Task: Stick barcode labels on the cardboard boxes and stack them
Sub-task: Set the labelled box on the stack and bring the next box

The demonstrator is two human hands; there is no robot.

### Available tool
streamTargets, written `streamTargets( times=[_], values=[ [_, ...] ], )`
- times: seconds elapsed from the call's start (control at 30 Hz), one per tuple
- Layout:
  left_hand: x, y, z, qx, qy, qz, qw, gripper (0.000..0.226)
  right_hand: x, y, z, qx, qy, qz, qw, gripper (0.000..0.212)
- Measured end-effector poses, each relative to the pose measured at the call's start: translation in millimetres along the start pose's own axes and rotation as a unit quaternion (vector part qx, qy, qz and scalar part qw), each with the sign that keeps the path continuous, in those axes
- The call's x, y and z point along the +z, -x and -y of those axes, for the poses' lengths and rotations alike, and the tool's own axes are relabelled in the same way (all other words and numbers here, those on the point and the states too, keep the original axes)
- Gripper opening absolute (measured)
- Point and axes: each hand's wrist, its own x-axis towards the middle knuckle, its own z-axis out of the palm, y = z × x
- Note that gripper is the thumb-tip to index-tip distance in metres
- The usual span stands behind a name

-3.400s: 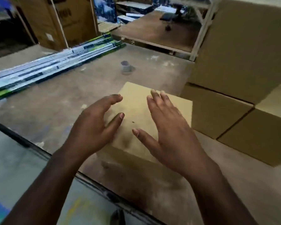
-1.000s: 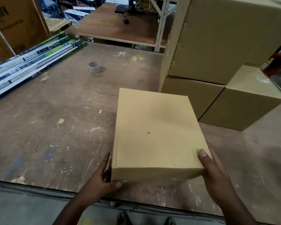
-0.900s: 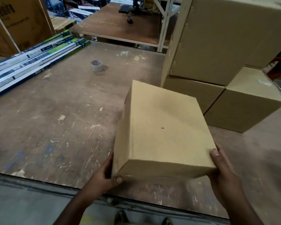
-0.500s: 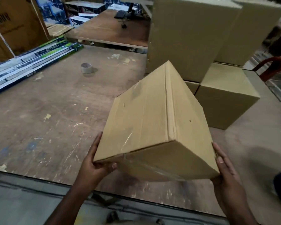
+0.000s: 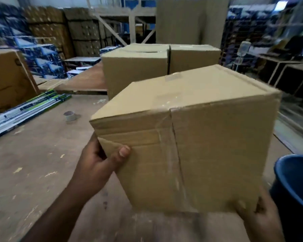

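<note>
At the far left a large brown carton (image 5: 9,79) stands at the edge of the wooden worktable (image 5: 33,163), and beside it long flat blue, white and green packages (image 5: 28,109) lie across the tabletop. A little farther right sits a roll of clear packing tape (image 5: 69,116). The left hand (image 5: 99,165) grips the lower left corner of the cardboard box (image 5: 191,137), thumb pressed flat on the near face and fingers curled round behind the edge. The box is held up off the table, tilted, its near face and top both showing; it is plain brown corrugated board, sealed with clear glossy tape that runs down the middle seam of the near face and over onto the top, with wrinkles near the top edge. Its edges are slightly blurred. Behind it two more cardboard boxes (image 5: 136,70) stand side by side on the table. The right hand (image 5: 259,220) holds the box's lower right corner from beneath, thumb on the near face. Just right of it is a blue bucket (image 5: 297,186).
</note>
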Motion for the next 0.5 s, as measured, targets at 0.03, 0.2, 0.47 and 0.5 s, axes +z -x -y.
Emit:
streamTargets(
  times=[0.03, 0.2, 0.47, 0.5],
  values=[
    [8.6, -8.3, -6.1, 0.012, -0.023, 0.013, 1.000, 0.080, 1.2, 9.7, -4.4, -0.044, 0.048, -0.003, 0.998, 0.052],
    [52.3, -50.3, -31.0, 0.055, -0.030, 0.006, 0.998, 0.040, 2.8, 17.3, 17.3, -0.105, 0.117, 0.053, 0.986, 0.087],
    [81.3, -110.1, -38.4, 0.090, -0.026, 0.039, 0.995, 0.048, -3.3, -32.5, 54.5, -0.158, 0.226, 0.049, 0.960, 0.097],
    [83.6, -118.0, -38.2, 0.095, -0.038, 0.050, 0.993, 0.051, -2.3, -38.0, 60.3, -0.169, 0.247, 0.048, 0.953, 0.099]
  ],
)
